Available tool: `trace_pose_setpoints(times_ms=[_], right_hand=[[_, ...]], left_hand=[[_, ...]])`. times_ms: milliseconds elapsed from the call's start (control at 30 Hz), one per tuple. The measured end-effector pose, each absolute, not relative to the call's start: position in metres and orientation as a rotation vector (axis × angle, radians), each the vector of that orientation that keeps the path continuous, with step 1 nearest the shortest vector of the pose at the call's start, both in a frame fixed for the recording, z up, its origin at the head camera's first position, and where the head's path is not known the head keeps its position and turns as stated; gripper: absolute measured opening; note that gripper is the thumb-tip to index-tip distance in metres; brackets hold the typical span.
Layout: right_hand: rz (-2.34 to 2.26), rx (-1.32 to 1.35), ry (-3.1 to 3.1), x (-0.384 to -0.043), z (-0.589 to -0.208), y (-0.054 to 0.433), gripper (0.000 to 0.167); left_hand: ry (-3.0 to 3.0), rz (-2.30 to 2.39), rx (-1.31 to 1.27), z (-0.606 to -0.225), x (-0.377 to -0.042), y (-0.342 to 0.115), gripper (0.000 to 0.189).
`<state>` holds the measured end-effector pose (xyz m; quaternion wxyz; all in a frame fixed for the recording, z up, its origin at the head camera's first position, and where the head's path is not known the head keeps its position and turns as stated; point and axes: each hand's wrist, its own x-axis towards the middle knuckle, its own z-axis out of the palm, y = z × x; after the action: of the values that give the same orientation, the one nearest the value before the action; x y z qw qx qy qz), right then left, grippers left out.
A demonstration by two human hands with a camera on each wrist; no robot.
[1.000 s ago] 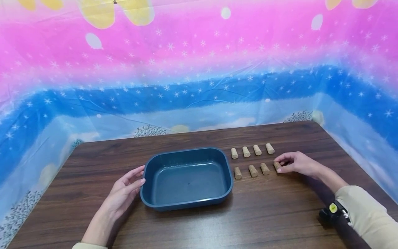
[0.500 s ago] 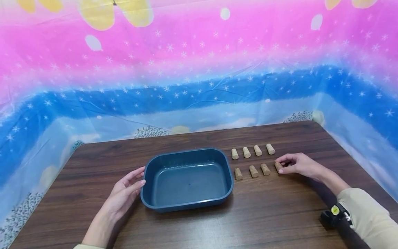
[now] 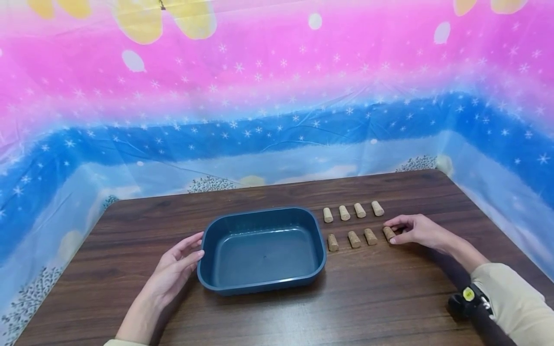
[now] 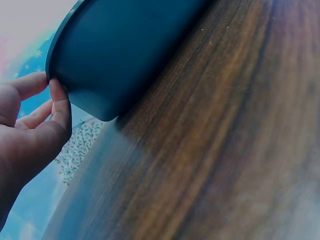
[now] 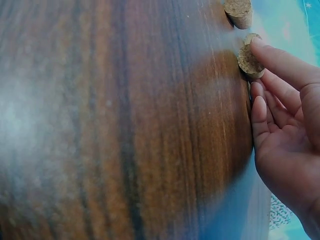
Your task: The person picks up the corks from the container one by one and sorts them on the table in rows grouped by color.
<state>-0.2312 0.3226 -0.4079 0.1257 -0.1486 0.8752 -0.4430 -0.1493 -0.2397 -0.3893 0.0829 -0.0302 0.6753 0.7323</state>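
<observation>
A dark blue rectangular plastic tub [image 3: 261,287] stands on the table, its inside bare. At its left end my left hand [image 3: 170,269] holds the rim, thumb at the edge and fingertips against the outer wall. To the tub's right, tapered corks lie in two rows: paler corks [image 3: 344,213] at the back, darker brown corks [image 3: 354,239] in front. My right hand [image 3: 421,233] pinches the rightmost brown cork [image 3: 388,234] between thumb and finger, with the cork at the tabletop. In the right wrist view, the thumb lies over this cork [image 5: 248,62], with another cork [image 5: 239,12] beyond it.
The dark wood-grain table [image 3: 337,307] has rounded far corners. A pink and blue patterned cloth [image 3: 268,129] hangs close behind it and along both sides. A black device [image 3: 469,298] is strapped at the right wrist.
</observation>
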Motion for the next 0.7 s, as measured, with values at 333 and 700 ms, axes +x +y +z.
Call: trace_pose_setpoints(times_ms=[333, 700], right_hand=[[-1.283, -0.453, 2.543, -0.232, -0.407, 0.322, 0.051], [-1.4, -0.522, 2.36, -0.222, -0.408, 0.337, 0.052]], left_hand=[[2.014, 2.183, -0.096, -0.389, -0.15, -0.24, 0.057], [1.935, 2.282, -0.119, -0.393, -0.151, -0.252, 0.036]])
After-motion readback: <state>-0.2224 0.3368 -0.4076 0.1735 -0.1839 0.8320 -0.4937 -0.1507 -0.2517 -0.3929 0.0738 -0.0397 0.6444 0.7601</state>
